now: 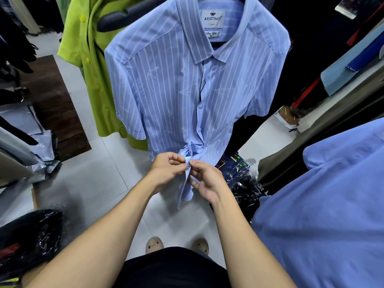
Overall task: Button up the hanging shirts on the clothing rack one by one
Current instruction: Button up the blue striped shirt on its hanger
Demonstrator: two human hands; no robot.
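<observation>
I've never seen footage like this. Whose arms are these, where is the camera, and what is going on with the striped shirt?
There is no machine here: a person wears a wide-angle camera on the head, which looks forward and down, so you see their own two bare arms and, at the bottom, their feet on the pale tiled floor.

In front hangs a blue striped shirt on a hanger, its front closed most of the way down. The left hand and the right hand meet at its lower hem, and the fingers of both pinch the front edges there, seemingly working a low button; the button itself is too small to make out.

Beside it hangs a lime green garment with yellow buttons. A plain blue shirt fills the right edge, and dark plastic-wrapped packs lie on the floor.
</observation>
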